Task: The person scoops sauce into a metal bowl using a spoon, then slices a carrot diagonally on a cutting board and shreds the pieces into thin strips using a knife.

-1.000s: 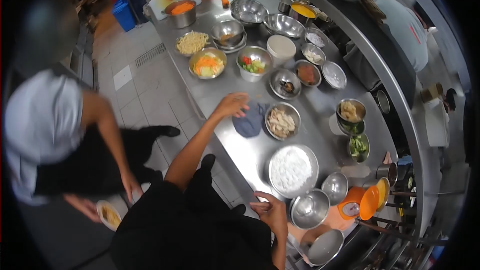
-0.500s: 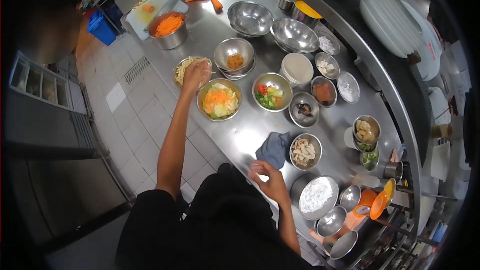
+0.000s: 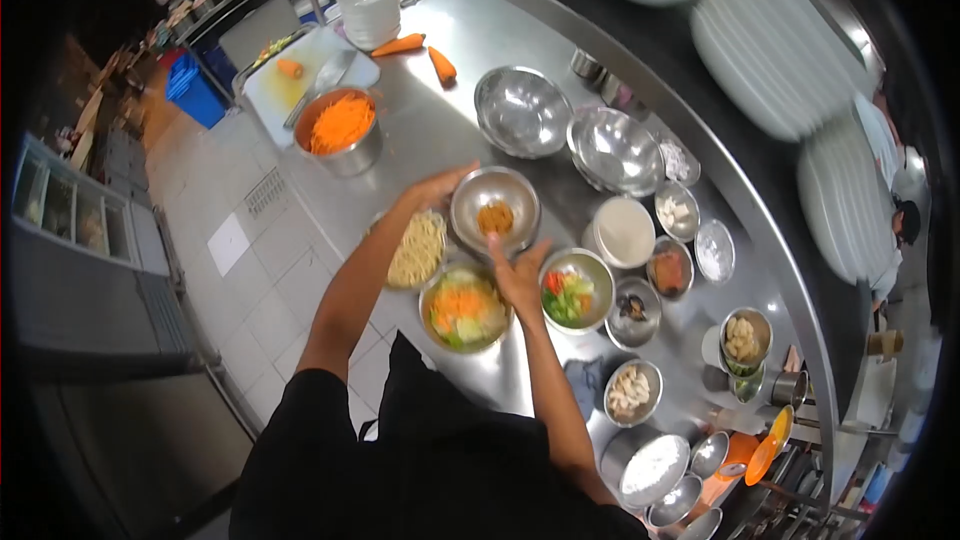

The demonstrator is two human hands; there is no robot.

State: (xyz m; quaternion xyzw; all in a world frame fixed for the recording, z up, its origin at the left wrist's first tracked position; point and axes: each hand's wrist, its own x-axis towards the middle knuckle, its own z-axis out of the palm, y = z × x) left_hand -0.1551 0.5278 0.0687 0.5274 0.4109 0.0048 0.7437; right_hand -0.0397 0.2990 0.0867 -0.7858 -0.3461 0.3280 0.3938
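A round, shiny steel bowl [image 3: 516, 192] with orange-brown paste [image 3: 495, 216] inside is being flanked on the grey steel table [image 3: 425, 110] by the left hand [image 3: 438, 186] at its far left rim and the right hand [image 3: 519, 282], spread out a bit, at its near rim. Tbh whether it's actually being gripped by either one can't be told. Pale yellow noodles [image 3: 418, 252] are being seen just left, shredded orange and pale green vegetables [image 3: 466, 310] just nearer
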